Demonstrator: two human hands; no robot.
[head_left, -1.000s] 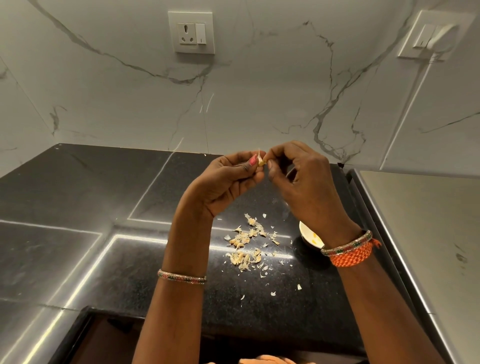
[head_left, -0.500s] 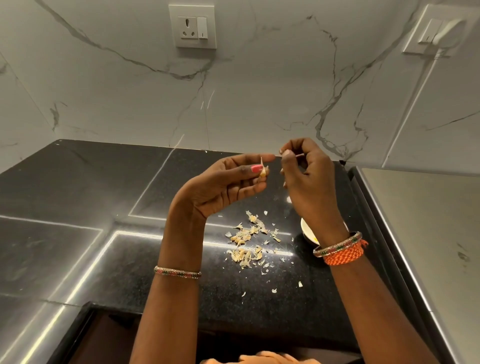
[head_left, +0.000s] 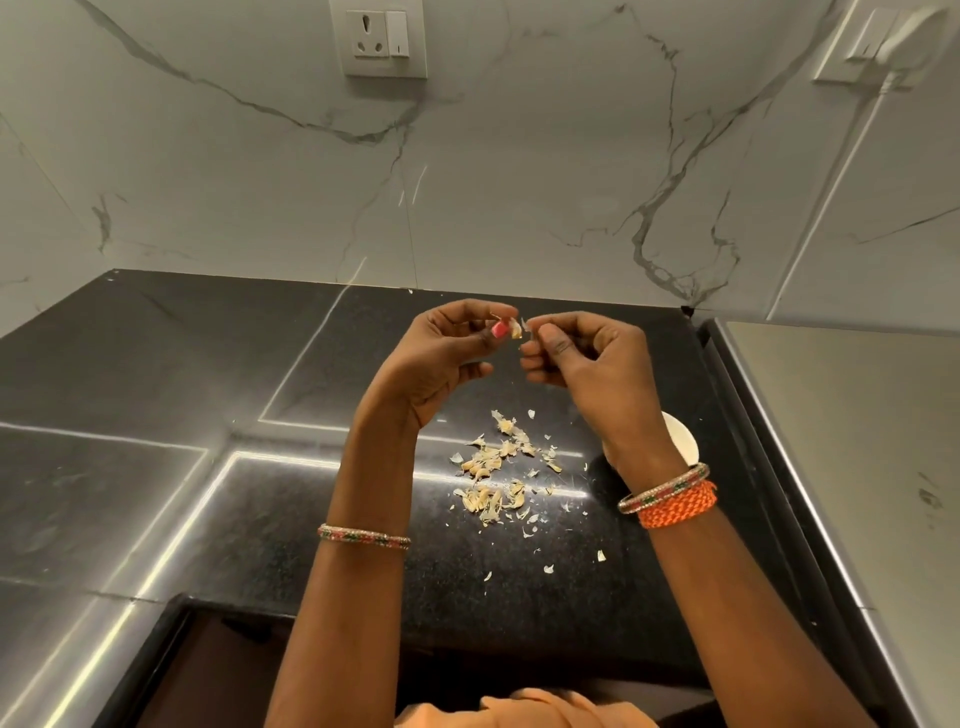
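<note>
Black speckled stone countertop — polished, glossy, throws back bright strips of light. White grey-veined marble-look wall panels: smooth, soft sheen. White plastic socket plate, satin. Grey metal sheet surface at right: dull brushed finish, smudged. Small pale garlic clove — skin thin, dry, papery. Heap of pale peeled skins: flaky, matt. Small white round bowl, smooth. Orange woven thread wristband, coarse. Beaded bangle glints.

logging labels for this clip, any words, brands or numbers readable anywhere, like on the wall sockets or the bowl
No readable text in this view. The socket plate, the switch plate at right and the white bowl show no print, brand or number.
</note>
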